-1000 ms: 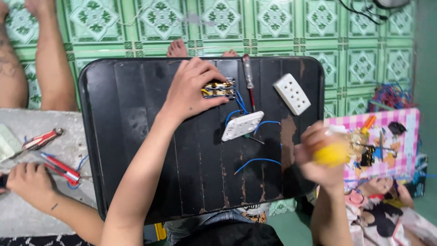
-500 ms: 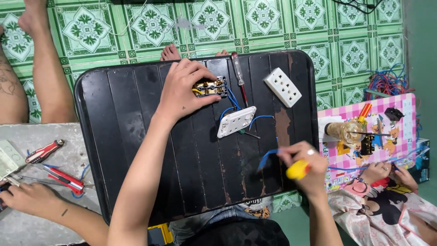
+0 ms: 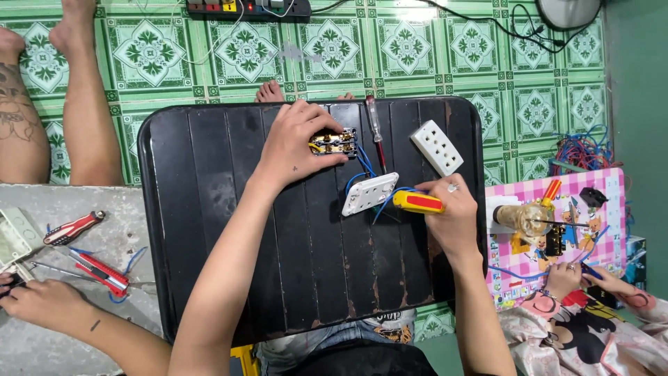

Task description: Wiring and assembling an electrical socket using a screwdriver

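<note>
My left hand (image 3: 296, 143) presses on a small brass and black switch module (image 3: 335, 142) near the far edge of a black tray-like table (image 3: 209, 230). Blue wires (image 3: 362, 167) run from that module to a white switch plate (image 3: 369, 193) lying in the middle. My right hand (image 3: 452, 219) grips a tool with a yellow and red handle (image 3: 416, 202), its handle pointing left toward the white plate. A white socket block (image 3: 436, 147) lies at the far right of the table. A red-handled screwdriver (image 3: 376, 132) rests beside the module.
Another person's hand (image 3: 42, 303) rests on a grey table at left with red-handled pliers (image 3: 73, 228) and cutters (image 3: 101, 273). At right, a person's hand (image 3: 563, 278) works on a pink checked board (image 3: 557, 237) holding a bulb. A power strip (image 3: 247, 8) lies on the green tiled floor.
My right hand has brought the yellow-handled tool from the table's near right edge up and left to the white switch plate. My left hand has stayed on the module.
</note>
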